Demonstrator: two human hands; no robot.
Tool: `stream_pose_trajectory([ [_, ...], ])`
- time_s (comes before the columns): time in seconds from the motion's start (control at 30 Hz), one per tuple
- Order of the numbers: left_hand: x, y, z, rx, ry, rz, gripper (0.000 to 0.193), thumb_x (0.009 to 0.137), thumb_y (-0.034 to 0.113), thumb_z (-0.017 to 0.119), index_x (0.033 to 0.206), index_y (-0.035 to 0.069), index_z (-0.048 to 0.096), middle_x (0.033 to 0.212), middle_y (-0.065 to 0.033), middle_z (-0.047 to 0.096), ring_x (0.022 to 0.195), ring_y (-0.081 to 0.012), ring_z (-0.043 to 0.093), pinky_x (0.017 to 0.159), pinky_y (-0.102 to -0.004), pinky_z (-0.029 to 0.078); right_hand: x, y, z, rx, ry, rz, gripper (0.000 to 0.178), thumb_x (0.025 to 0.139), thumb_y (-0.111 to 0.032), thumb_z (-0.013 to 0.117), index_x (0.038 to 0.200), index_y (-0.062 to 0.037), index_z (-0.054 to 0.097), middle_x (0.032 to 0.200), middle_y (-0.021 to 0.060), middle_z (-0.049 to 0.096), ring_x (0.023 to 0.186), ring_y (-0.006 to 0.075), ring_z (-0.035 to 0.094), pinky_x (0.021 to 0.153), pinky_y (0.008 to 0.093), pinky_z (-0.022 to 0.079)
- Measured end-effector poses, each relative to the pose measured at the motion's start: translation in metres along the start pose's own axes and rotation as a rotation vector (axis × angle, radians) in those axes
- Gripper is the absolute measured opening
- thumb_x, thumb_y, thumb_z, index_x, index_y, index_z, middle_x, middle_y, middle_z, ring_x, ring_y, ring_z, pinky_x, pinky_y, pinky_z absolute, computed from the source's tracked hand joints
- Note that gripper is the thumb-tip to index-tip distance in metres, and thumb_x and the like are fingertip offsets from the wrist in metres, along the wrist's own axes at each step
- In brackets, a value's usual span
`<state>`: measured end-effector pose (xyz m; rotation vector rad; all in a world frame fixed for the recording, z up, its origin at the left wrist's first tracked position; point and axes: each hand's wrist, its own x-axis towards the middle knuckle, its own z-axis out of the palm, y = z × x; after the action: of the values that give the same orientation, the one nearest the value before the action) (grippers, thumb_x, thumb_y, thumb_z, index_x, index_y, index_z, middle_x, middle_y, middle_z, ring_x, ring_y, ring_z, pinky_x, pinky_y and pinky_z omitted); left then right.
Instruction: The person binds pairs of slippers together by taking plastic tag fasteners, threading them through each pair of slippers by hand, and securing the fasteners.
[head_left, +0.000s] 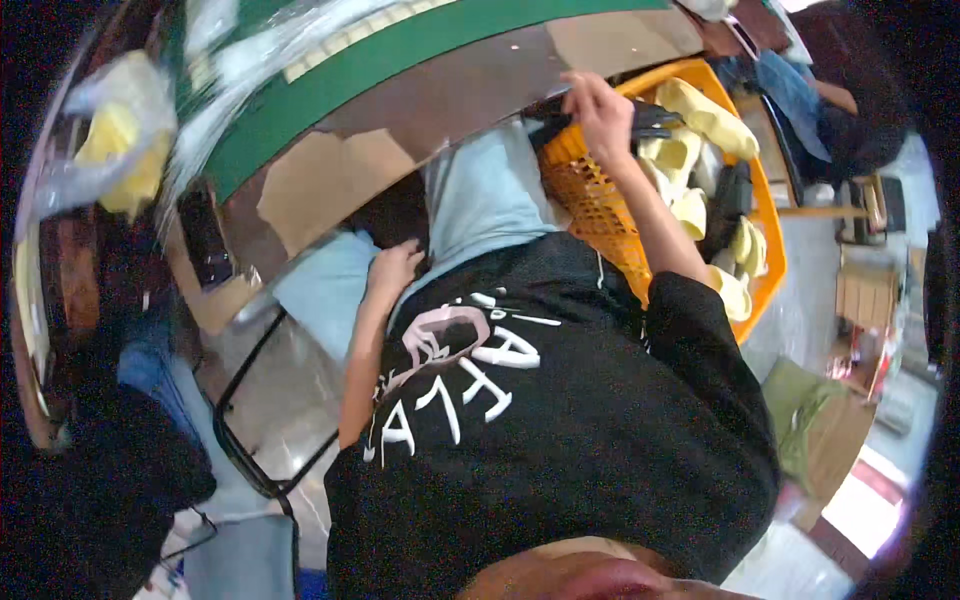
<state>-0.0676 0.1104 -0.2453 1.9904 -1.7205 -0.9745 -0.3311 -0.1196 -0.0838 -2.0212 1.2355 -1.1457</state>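
while the right hand [603, 115] is raised above the left rim of the orange latticed plastic basket [590, 200], its fingers curl inward; i cannot tell whether they pinch anything. rounded pale yellow shoes [715, 120] lie inside the basket beside black ones [732, 200]. left of the basket, the left hand [395, 265] rests by the light blue trousers [485, 185], fingers loosely bent, contents unclear.

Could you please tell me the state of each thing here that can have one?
Orange crate: open-topped, loaded
Pale yellow shoes: piled loosely inside
Black shoes: lying among them
Clear bag: holding a yellow item, blurred
Left hand: resting on the lap, fingers bent
Right hand: raised by the crate, grip unclear
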Motion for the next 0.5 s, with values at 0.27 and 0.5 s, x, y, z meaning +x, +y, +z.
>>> stream_pose_trajectory([
  [0.27,0.010,0.023,-0.006,0.094,-0.029,0.036,0.027,0.080,0.022,0.059,0.101,0.007,0.062,0.088,-0.0214,0.062,0.082,-0.0385,0.059,0.071,-0.0459,0.047,-0.073,0.186,-0.174,-0.740,-0.270,0.489,0.040,0.079,-0.041,0.058,0.095,-0.0047,0.062,0.088,0.0199,0.063,0.085,0.0341,0.061,0.073,0.0404,0.047],
  [0.5,0.008,0.020,-0.009,0.171,-0.071,0.037,0.028,0.081,0.022,0.058,0.105,0.008,0.061,0.087,-0.0216,0.062,0.081,-0.0371,0.060,0.069,-0.0456,0.047,-0.112,0.204,-0.173,-1.040,-0.184,0.531,0.031,0.083,-0.033,0.053,0.092,-0.0032,0.054,0.096,0.0203,0.059,0.084,0.0381,0.060,0.072,0.0460,0.049],
])
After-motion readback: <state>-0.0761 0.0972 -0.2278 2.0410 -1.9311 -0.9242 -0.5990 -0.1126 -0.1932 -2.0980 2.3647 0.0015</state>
